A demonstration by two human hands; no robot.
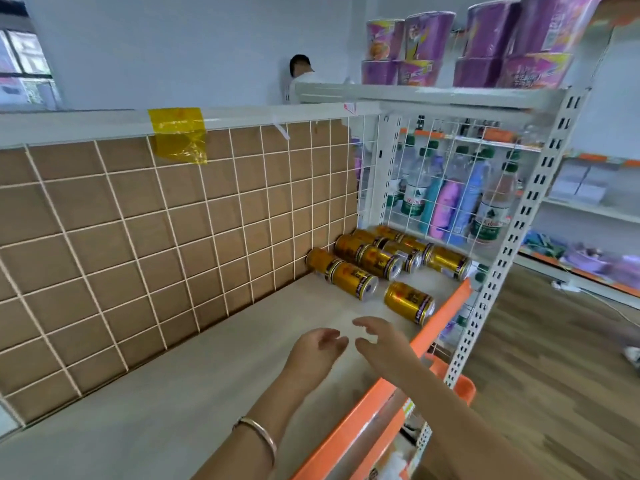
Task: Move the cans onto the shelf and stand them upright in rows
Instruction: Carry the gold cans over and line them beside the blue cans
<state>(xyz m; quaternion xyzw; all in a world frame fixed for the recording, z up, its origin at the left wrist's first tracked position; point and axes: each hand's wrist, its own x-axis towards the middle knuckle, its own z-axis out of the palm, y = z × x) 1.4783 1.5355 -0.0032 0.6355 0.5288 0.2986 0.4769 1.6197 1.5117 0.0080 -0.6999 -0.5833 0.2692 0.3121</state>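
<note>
The grey shelf (166, 393) fills most of the view, with an orange rail (440, 323) along its front edge. Behind it stands a white wire grid (138, 237) backed by brown cardboard. A higher shelf at the right carries purple cups (485, 46) stacked 2 high, and below it, behind a wire side panel, stand bottles (415, 192) with green caps. The cans (381, 259) are gold and all lie on their sides on the shelf, bunched in the far right corner, some touching the grid; none is upright. 1 can (410, 302) lies apart from the bunch, nearer the rail. Both hands reach over the shelf just short of that can: the left hand (317, 348) and right hand (381, 337) are close together, fingers loose and spread, holding nothing. Yellow tape (178, 135) hangs over the top of the grid. A thin bangle (258, 434) circles the left wrist
</note>
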